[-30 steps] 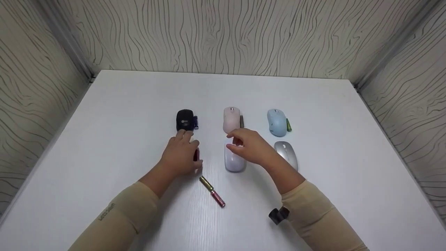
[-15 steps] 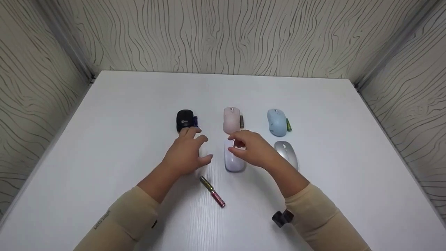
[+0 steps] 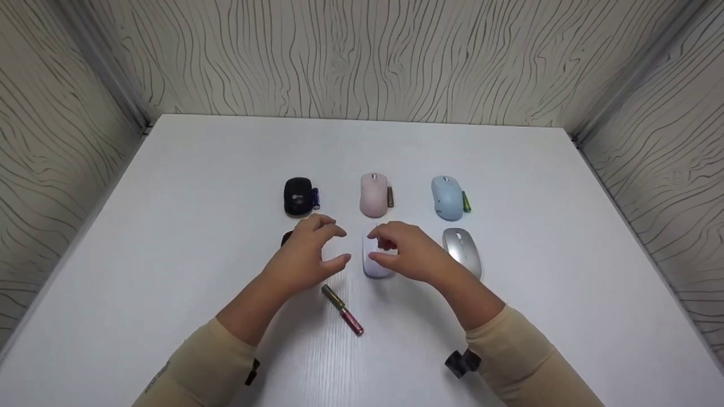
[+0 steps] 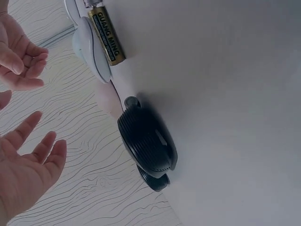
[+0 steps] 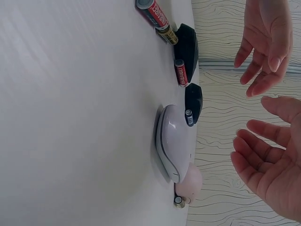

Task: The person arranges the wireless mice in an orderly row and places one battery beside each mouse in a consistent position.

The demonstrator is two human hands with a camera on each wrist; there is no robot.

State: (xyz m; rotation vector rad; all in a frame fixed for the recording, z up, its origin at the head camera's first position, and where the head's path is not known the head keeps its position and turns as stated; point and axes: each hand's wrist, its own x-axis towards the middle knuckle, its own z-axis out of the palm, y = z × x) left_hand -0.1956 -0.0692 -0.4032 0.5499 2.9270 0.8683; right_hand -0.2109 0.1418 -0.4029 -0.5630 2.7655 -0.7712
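My left hand (image 3: 302, 254), fingers spread and loosely bent, hovers above a black mouse (image 3: 287, 237) and hides most of it. In the right wrist view a red battery (image 5: 181, 73) lies beside that mouse. My right hand (image 3: 410, 254) is over a pale lavender mouse (image 3: 372, 265), thumb and fingers apart, holding nothing. Both hands appear raised off the table in the wrist views. In front of the left hand, a gold battery (image 3: 332, 297) and a red-and-silver battery (image 3: 352, 322) lie end to end.
Behind stand a black mouse (image 3: 298, 196) with a blue battery (image 3: 316, 198), a pink mouse (image 3: 374, 195) with a brownish battery (image 3: 390, 196), and a blue mouse (image 3: 447, 198) with a green battery (image 3: 466, 202). A silver mouse (image 3: 462, 252) sits right of my right hand.
My left hand has come away from the nearer black mouse and its red battery, moving slightly right and towards me while its fingers spread. My right hand has shifted slightly nearer to me.
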